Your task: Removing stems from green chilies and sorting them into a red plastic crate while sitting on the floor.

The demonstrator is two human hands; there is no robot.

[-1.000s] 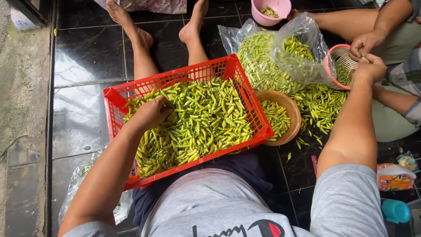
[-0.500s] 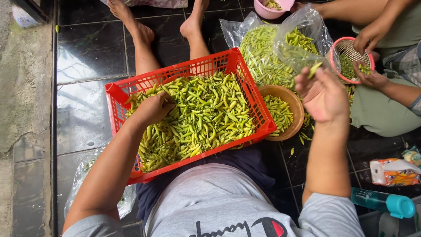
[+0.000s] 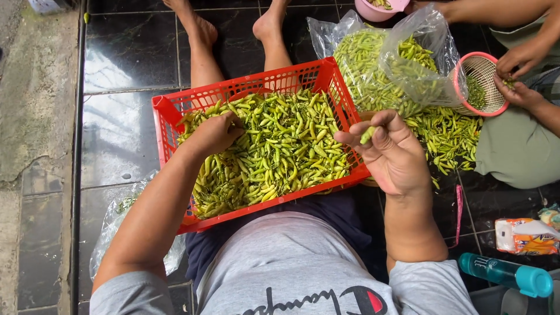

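A: Chili [image 3: 368, 135] sits pinched in the right hand [image 3: 392, 153], thumb & fingers curled round it, held up past the crate's [image 3: 169, 116] 3 o'clock edge. Rest of the chilies [image 3: 280, 146] fill the crate, on the lap.

B: Left hand [image 3: 214, 133]?

A: Down in the heap at the crate's 9 o'clock, fingers bent into the pods. Can't tell if it's gripping any, fingertips are buried.

B: What could go wrong?

A: Imo the pinch is light, only the tip end shows. It could slip & drop to the tile [image 3: 116, 134] or between crate and knee.

B: Crate itself?

A: Rests on the thighs, near edge tilted toward the belly. If the left hand pushes hard, pods prob spill over the low side.

B: Other stuff nearby?

A: Bag [image 3: 408, 64] of chilies at 1 o'clock, loose ones on the floor at 3. Another person's hands [image 3: 522, 76] work over a pink basket [image 3: 481, 84] at 2 o'clock. Reaching that way risks bumping them. Also juice on fingers, eyes would sting.
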